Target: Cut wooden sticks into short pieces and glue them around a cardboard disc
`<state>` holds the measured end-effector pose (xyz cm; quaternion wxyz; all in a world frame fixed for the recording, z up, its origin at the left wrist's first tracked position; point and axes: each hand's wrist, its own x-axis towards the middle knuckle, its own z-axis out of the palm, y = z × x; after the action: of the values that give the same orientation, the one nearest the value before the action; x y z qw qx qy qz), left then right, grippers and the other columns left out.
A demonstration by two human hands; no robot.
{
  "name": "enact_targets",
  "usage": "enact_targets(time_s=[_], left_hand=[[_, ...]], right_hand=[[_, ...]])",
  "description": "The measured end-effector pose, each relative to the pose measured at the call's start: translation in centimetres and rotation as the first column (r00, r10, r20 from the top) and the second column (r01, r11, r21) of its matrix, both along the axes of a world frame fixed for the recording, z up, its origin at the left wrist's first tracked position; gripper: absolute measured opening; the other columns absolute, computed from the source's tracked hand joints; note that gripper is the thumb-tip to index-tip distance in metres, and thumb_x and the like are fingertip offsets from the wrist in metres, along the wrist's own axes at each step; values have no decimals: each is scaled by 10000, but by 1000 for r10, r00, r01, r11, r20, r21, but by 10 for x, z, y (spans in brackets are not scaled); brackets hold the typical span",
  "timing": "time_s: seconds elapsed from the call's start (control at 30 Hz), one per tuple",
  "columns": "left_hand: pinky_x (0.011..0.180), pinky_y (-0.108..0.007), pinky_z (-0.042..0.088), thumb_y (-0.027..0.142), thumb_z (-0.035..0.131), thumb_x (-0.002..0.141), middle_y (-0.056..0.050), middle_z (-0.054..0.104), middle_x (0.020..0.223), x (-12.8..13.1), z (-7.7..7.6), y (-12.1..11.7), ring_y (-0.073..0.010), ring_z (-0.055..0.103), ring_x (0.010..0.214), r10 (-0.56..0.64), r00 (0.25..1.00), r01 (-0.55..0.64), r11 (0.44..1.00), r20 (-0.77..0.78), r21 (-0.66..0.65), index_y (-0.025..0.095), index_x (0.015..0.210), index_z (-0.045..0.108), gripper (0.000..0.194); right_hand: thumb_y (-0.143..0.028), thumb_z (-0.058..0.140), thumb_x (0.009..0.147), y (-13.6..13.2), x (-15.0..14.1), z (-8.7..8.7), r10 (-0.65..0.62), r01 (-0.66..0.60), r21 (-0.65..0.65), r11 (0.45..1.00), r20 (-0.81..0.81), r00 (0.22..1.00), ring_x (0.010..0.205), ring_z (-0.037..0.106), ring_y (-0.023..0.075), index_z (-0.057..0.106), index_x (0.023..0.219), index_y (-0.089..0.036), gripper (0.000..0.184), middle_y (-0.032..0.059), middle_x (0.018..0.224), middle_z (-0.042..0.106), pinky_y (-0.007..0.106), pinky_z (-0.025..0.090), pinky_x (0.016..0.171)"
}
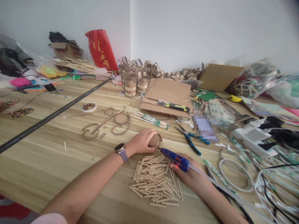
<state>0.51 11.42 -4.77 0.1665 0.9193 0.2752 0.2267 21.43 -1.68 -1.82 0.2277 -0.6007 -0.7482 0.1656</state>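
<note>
My left hand (142,141), a watch on its wrist, is closed around a small round cardboard piece (155,140) standing on the wooden table (46,155). My right hand (190,175) grips a blue glue gun (174,158), its nozzle touching the edge of the cardboard piece. A heap of short wooden sticks (155,180) lies just in front of both hands.
Blue-handled pliers (190,140) lie right of the hands. Folded cardboard (167,95) carries utility knives. Cardboard rings (118,119), finished stick baskets (135,84), a long black bar (53,115), tape rolls (235,174), a power strip (253,140) and cables crowd the table.
</note>
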Motion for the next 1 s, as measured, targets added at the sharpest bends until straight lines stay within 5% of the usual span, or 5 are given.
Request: enact_targets(time_s=[1.0], left_hand=[[1092, -450, 349, 271, 664, 688, -140, 512, 1317, 0, 2, -1, -295, 443, 1259, 0, 1000, 0, 1000, 14, -27, 177, 1258, 444, 618]], right_hand=[[-438, 492, 860, -1, 0, -2, -6, 6, 21, 1000, 14, 1000, 653, 608, 200, 583, 697, -226, 283, 35, 677, 648, 288, 436, 592]])
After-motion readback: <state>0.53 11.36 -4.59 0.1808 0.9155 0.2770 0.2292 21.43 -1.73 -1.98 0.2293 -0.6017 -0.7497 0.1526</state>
